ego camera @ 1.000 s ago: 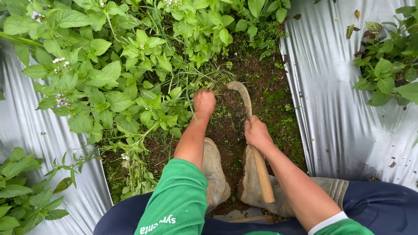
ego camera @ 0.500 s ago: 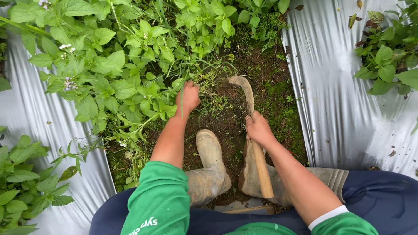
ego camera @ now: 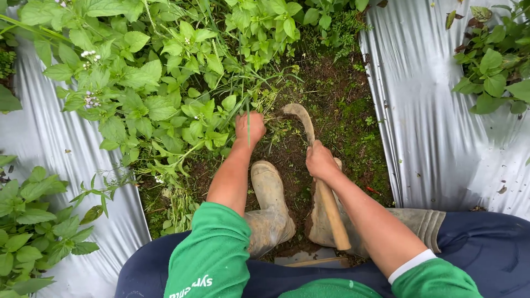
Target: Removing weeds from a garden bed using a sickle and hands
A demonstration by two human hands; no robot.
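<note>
Head view: my left hand (ego camera: pixel 249 128) was closed in a fist around a tuft of grass stems (ego camera: pixel 247 105) at the edge of the leafy weeds (ego camera: pixel 149 94). My right hand (ego camera: pixel 320 161) had its fingers wrapped tight on the wooden handle (ego camera: pixel 333 212) of the sickle (ego camera: pixel 301 117), its blade curved over bare soil (ego camera: pixel 337 94) just beside the tuft.

Risk, as I judged it: the blade sat close to the left fingers, so a slip could nick them, or the rubber boots (ego camera: pixel 270 204) below.

Pose: both forearms reached forward and down, the left straighter, the right wrist cocked inward. Silver mulch sheets (ego camera: pixel 436 143) flanked the strip.
</note>
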